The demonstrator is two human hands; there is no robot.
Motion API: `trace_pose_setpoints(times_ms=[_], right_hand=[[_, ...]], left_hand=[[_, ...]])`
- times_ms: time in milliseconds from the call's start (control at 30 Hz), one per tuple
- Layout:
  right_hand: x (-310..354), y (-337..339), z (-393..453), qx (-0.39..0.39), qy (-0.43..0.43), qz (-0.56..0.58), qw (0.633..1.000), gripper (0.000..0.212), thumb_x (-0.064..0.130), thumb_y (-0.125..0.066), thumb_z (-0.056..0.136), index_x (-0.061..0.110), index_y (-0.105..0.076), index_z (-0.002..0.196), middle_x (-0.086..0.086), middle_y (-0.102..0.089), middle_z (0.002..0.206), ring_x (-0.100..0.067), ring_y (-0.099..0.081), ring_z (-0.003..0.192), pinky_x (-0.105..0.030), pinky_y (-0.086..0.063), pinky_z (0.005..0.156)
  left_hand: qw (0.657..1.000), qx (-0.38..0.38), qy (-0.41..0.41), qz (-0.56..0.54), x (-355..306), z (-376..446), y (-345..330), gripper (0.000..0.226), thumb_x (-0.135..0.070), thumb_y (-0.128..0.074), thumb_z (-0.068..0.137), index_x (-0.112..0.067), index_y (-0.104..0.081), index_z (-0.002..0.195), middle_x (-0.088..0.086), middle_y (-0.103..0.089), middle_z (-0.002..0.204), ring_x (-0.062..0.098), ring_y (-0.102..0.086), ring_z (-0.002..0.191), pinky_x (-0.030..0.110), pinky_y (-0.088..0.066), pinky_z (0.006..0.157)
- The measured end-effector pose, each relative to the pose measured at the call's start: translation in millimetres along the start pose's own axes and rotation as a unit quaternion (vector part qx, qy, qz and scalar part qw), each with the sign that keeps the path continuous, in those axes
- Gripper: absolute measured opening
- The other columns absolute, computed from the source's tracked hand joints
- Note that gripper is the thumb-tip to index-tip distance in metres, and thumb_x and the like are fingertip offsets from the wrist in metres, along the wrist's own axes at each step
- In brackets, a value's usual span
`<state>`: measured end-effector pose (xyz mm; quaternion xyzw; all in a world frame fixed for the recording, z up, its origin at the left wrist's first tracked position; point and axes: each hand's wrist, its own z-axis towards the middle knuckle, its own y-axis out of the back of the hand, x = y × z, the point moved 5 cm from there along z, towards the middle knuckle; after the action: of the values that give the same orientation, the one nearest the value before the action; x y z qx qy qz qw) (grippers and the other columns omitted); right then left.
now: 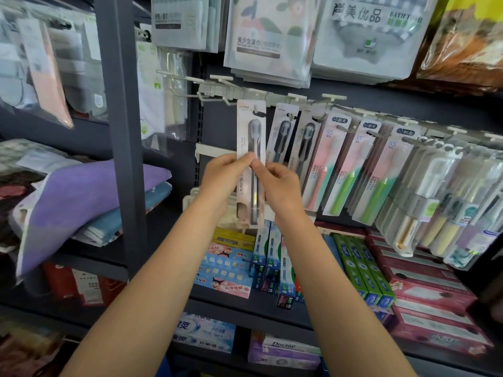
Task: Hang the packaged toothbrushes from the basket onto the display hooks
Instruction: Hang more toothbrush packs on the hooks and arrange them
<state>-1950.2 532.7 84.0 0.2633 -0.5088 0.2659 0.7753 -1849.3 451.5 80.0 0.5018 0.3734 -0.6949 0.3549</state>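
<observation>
The biggest risk is that the hang hole at the top of the toothbrush pack point(251, 148) slips off or misses the display hook point(228, 101) just above it: you are gripping the card at its middle, well below the hole, so the top edge is free to sway and you steer it only from afar. I cannot tell whether the hole is already threaded on a prong or merely level with it, so a release now could drop the pack onto the toothpaste boxes point(268, 257) below your grip. A lesser hazard is knocking the dark-brushed packs point(281, 131) hanging just to the right of your grip; they already tilt, and a sideways nudge could swing them or push one off its peg. Smaller still, pinching hard at mid-card could bend it and twist the hole out of line with the prong. As for pose, both forearms reach up and forward, converging on the card. Your left hand point(221, 178) pinches its left edge between thumb and fingertips, and your right hand point(275, 183) pinches the right edge at the same height, the two sets of fingertips almost touching across the front. The pack stands upright, its lower end hanging below your hands. The basket is not in view.
</observation>
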Motion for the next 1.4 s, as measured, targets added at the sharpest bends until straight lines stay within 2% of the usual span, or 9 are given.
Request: trace_pose_setpoints(times_ms=[100, 333, 533, 667, 900, 1033, 1100, 1267, 1400], right_hand=[[-32.9, -1.8, -5.0, 0.009, -0.016, -0.005, 1.000, 0.038, 0.038, -0.065, 0.097, 0.001, -0.069, 0.087, 0.003, -0.055, 0.066, -0.010, -0.049, 0.065, -0.029, -0.043, 0.071], [-91.6, -3.8, -17.5, 0.052, -0.068, -0.003, 0.996, 0.020, 0.029, -0.067, 0.097, 0.012, -0.074, 0.105, -0.004, -0.076, 0.094, -0.026, -0.074, 0.090, -0.040, -0.063, 0.080], [-94.0, -7.8, 0.6, 0.031, -0.116, 0.028, 0.992, 0.018, 0.032, -0.065, 0.098, 0.015, -0.072, 0.098, -0.004, -0.075, 0.090, -0.018, -0.072, 0.069, -0.031, -0.062, 0.065], [-92.8, -12.6, 23.7, 0.027, -0.132, 0.007, 0.991, 0.021, 0.037, -0.061, 0.100, 0.019, -0.069, 0.091, -0.008, -0.074, 0.091, -0.018, -0.072, 0.064, -0.028, -0.059, 0.058], [-104.6, -12.5, 44.5, 0.017, -0.161, 0.001, 0.987, 0.026, 0.041, -0.062, 0.099, 0.017, -0.070, 0.094, -0.004, -0.074, 0.087, -0.016, -0.071, 0.062, -0.031, -0.061, 0.064], [-114.5, 2.8, 32.5, 0.035, -0.153, -0.068, 0.985, 0.033, 0.042, -0.064, 0.097, 0.011, -0.070, 0.109, -0.006, -0.076, 0.088, -0.021, -0.074, 0.069, -0.039, -0.063, 0.069], [-113.4, 24.8, 10.7, 0.057, -0.111, -0.118, 0.985, 0.028, 0.038, -0.062, 0.099, 0.011, -0.068, 0.103, -0.008, -0.075, 0.087, -0.021, -0.073, 0.070, -0.042, -0.061, 0.069], [-99.4, 129.0, -81.6, 0.076, 0.068, -0.320, 0.942, 0.014, 0.031, -0.065, 0.097, 0.018, -0.068, 0.104, 0.003, -0.069, 0.090, -0.010, -0.063, 0.077, -0.024, -0.052, 0.067], [-134.0, 238.5, -154.1, 0.016, -0.002, -0.436, 0.900, 0.025, 0.031, -0.069, 0.094, 0.015, -0.067, 0.113, 0.001, -0.069, 0.101, -0.016, -0.066, 0.087, -0.038, -0.056, 0.071]], left_hand=[[1.000, -0.008, 0.028, -0.003, 35.5, -3.1, 4.7, 0.014, -0.035, -0.072, 0.092, -0.021, -0.076, 0.094, -0.004, -0.075, 0.094, 0.013, -0.068, 0.095, 0.028, -0.052, 0.082], [0.996, -0.011, 0.087, -0.010, 108.9, -9.8, 11.5, 0.017, -0.039, -0.072, 0.091, -0.024, -0.078, 0.094, -0.003, -0.079, 0.095, 0.018, -0.073, 0.098, 0.046, -0.055, 0.098], [0.994, -0.049, 0.094, -0.021, 110.1, 13.8, 6.1, 0.021, -0.038, -0.075, 0.089, -0.019, -0.079, 0.096, -0.005, -0.078, 0.093, 0.013, -0.071, 0.094, 0.028, -0.057, 0.076], [0.992, -0.074, 0.103, 0.004, 108.6, 37.8, -1.2, 0.017, -0.039, -0.075, 0.089, -0.022, -0.075, 0.087, -0.004, -0.075, 0.088, 0.014, -0.066, 0.084, 0.025, -0.053, 0.068], [0.993, -0.080, 0.081, 0.030, 117.0, 58.9, -8.7, 0.027, -0.041, -0.074, 0.090, -0.015, -0.079, 0.095, -0.005, -0.074, 0.086, 0.011, -0.067, 0.082, 0.022, -0.052, 0.061], [0.989, -0.069, 0.104, 0.078, 138.1, 47.8, -7.3, 0.030, -0.044, -0.071, 0.091, -0.017, -0.075, 0.105, -0.002, -0.075, 0.099, 0.015, -0.070, 0.089, 0.037, -0.061, 0.080], [0.985, -0.072, 0.098, 0.121, 147.2, 27.9, -4.2, 0.025, -0.039, -0.071, 0.090, -0.020, -0.071, 0.107, -0.006, -0.072, 0.099, 0.016, -0.070, 0.094, 0.044, -0.058, 0.090], [0.979, 0.032, -0.078, 0.187, 124.0, -72.0, -50.3, 0.009, -0.023, -0.065, 0.096, -0.027, -0.068, 0.104, -0.015, -0.067, 0.101, -0.004, -0.062, 0.091, 0.009, -0.046, 0.074], [0.926, 0.242, -0.144, 0.250, 152.1, -142.4, -136.2, 0.023, -0.036, -0.057, 0.094, -0.021, -0.068, 0.108, -0.009, -0.063, 0.100, 0.005, -0.064, 0.083, 0.024, -0.053, 0.066]])
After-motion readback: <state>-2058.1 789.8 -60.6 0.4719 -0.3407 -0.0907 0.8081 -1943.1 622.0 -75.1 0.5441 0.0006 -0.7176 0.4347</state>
